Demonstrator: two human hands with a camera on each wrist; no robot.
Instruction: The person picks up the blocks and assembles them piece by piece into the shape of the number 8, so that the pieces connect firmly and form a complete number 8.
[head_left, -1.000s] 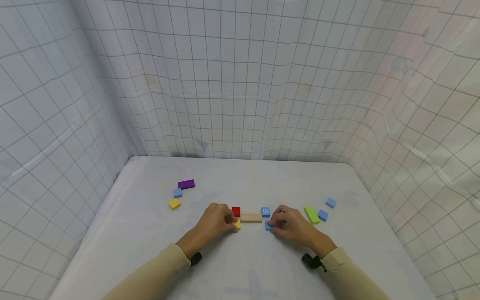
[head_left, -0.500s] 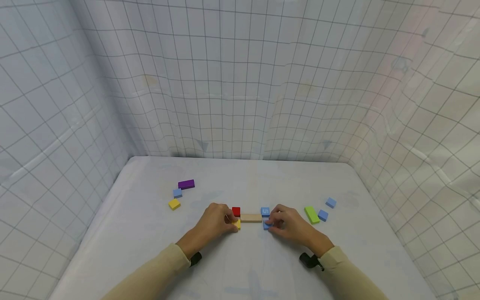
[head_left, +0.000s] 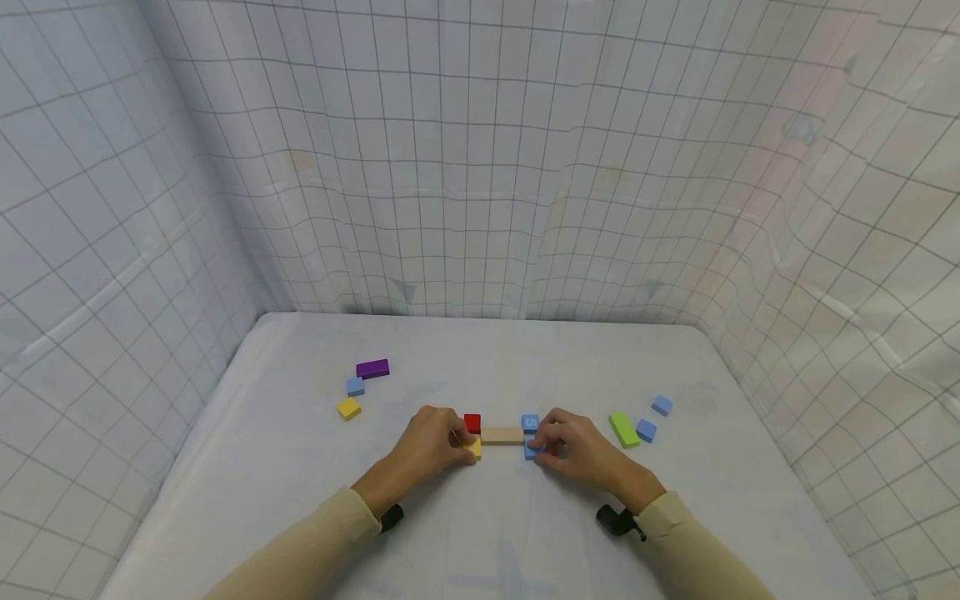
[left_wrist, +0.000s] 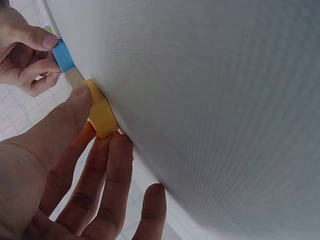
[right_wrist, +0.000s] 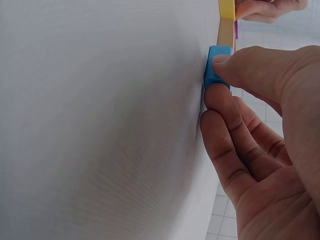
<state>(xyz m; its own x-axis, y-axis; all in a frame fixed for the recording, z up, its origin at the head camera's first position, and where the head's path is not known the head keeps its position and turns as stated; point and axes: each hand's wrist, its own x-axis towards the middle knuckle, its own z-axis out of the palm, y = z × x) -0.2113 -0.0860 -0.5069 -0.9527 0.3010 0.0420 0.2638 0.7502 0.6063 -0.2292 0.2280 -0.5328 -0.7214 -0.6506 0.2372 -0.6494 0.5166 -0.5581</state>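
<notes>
My left hand (head_left: 433, 439) pinches a yellow block (left_wrist: 103, 119) between thumb and fingers, low on the white table. Just behind that block sits a red block (head_left: 472, 422), partly covered by my fingers. A plain wooden bar (head_left: 502, 437) lies crosswise in the middle. At its right end my right hand (head_left: 579, 448) holds a blue block (right_wrist: 212, 75), thumb on its near face and fingertips at its side. Behind it lies another blue block (head_left: 530, 422) marked with a 5. Both held blocks stand at the front corners of the bar.
To the left lie a purple bar (head_left: 372, 368), a blue block (head_left: 356, 387) and a yellow block (head_left: 348, 408). On the right are a lime green bar (head_left: 623, 430) and two blue blocks, one nearer (head_left: 646, 431) and one farther (head_left: 662, 406). Gridded white curtains (head_left: 480, 167) enclose the table.
My right hand has slid the blue block slightly left, up to the wooden bar's end. The left hand stays in place on the yellow block.
</notes>
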